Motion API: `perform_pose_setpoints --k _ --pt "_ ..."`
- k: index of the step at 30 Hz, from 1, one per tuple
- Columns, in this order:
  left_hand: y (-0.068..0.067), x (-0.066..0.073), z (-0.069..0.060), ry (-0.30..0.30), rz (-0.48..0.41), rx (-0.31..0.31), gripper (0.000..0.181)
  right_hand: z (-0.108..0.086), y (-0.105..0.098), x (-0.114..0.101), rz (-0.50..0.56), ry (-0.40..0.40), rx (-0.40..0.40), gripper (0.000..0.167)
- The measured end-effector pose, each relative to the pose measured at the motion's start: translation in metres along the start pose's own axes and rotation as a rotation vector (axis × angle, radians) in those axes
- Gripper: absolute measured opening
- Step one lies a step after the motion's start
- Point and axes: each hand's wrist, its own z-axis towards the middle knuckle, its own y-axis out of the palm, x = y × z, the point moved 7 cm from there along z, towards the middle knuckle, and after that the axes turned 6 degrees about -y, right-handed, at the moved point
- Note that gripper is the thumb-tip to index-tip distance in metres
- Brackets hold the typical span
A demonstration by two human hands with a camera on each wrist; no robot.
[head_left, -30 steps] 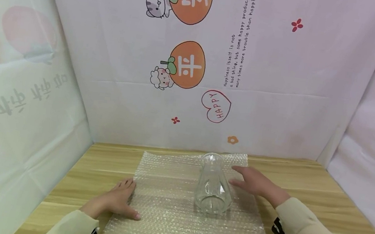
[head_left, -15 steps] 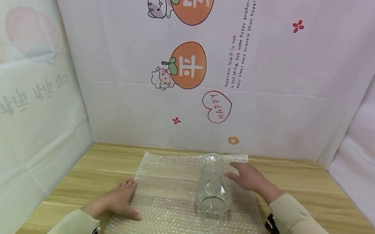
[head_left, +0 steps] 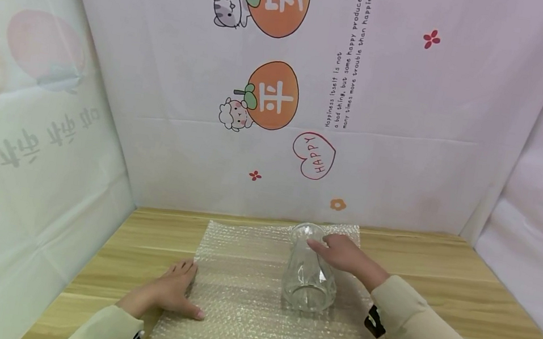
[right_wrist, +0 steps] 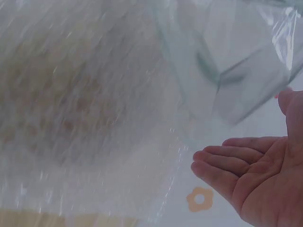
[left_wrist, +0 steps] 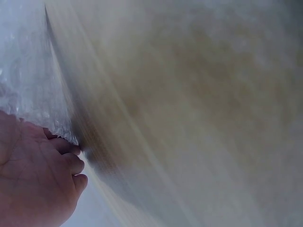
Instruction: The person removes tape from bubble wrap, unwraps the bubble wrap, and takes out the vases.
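Note:
A clear glass vase [head_left: 307,280], with a flared rim, narrow neck and wide base, stands upright on a sheet of bubble wrap [head_left: 235,285] in the head view. My right hand [head_left: 342,254] is at the right side of the neck, thumb in front and fingers partly hidden behind. In the right wrist view this hand [right_wrist: 260,177] has extended fingers beside the vase [right_wrist: 227,52]; whether they touch the glass is hard to tell. My left hand [head_left: 172,289] rests on the wrap's left edge, thumb spread over the sheet. The left wrist view shows its loosely bent fingertips under the wrap [left_wrist: 28,66].
The bubble wrap lies flat on a wooden table [head_left: 149,233], reaching close to its back edge. A white printed cloth [head_left: 189,164] hangs behind, with more white cloth [head_left: 69,177] on both sides. Each wrist wears a black strap [head_left: 375,322].
My right hand has moved left, from beside the vase to its neck, with the thumb now in front of the glass. The left hand, vase and bubble wrap have stayed put.

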Motion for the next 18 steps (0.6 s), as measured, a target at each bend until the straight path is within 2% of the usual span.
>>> perform_pose_setpoints --k 6,11,18 --pt "0.0 0.0 0.0 0.001 -0.008 -0.002 0.125 0.003 0.008 -0.006 0.066 0.113 -0.03 0.078" --pt "0.0 0.001 0.0 0.001 -0.014 -0.003 0.125 0.005 0.013 -0.009 0.085 0.156 -0.052 0.085" --pt "0.001 0.001 0.0 0.002 -0.006 -0.007 0.124 0.004 0.022 -0.006 0.175 0.235 -0.128 0.105"
